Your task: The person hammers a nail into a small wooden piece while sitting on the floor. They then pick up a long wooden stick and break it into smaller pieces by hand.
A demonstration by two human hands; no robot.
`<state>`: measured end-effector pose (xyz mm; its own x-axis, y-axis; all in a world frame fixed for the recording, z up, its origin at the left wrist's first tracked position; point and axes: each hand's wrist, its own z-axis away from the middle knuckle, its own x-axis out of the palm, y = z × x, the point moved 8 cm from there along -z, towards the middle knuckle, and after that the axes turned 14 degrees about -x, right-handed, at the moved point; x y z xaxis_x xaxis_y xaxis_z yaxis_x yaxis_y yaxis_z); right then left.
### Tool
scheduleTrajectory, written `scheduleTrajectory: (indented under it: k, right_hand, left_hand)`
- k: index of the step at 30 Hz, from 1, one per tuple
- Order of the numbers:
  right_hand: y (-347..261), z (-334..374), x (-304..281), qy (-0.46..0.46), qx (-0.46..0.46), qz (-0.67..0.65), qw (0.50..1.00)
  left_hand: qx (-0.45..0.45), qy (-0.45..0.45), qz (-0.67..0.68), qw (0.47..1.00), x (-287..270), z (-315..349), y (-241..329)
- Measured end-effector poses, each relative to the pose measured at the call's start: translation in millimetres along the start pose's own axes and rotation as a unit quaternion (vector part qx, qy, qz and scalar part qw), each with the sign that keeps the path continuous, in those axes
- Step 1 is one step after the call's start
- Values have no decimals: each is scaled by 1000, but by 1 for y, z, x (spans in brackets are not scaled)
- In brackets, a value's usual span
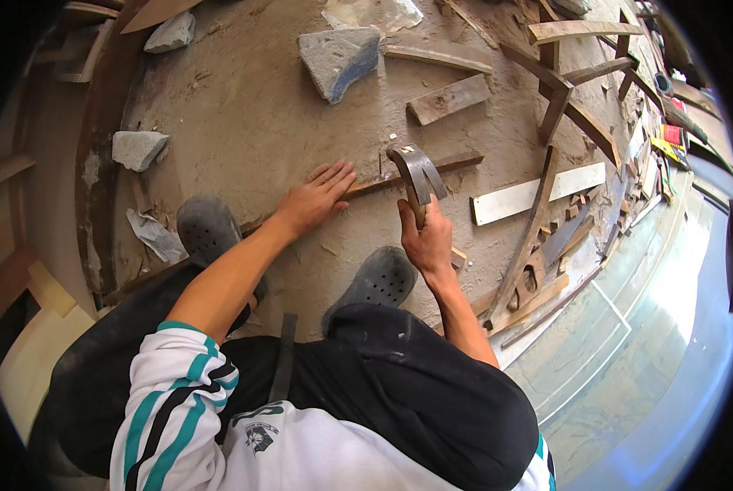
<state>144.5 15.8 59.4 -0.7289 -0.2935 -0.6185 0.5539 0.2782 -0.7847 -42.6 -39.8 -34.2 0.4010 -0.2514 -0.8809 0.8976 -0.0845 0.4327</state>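
Note:
A claw hammer (420,176) is in my right hand (429,241), whose fingers wrap round its wooden handle. The steel head hovers over or rests near a long, narrow wood strip (456,162) lying across the dirt floor; I cannot tell whether they touch. My left hand (319,196) lies flat on the strip with its fingers stretched out, holding nothing. Just left of the hammer head, a thin nail (381,164) seems to stand up from the wood. Part of the strip is hidden under my left hand and forearm.
Stone chunks (339,61) and a short board (448,99) lie beyond the strip. At right are a white board (538,193), a handsaw (567,237), wood offcuts and a glass sheet (628,352). A nailed wooden frame (559,90) stands at far right. My dark clogs (375,278) flank the work.

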Motion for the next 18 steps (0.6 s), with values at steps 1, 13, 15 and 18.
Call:
scheduleTrajectory:
  k: [1, 13, 15, 18]
  right_hand:
    - [7, 2, 0, 16, -1, -2, 1000]
    - [112, 83, -79, -22, 10, 70, 997]
    - [123, 107, -72, -65, 45, 120, 990]
    - [120, 126, -61, -77, -13, 132, 988]
  left_hand:
    - [3, 1, 2, 1000, -1, 0, 1]
    - [5, 9, 19, 1000, -3, 0, 2]
    - [6, 12, 25, 1000, -4, -1, 2]
    - [8, 16, 28, 999, -6, 1, 4]
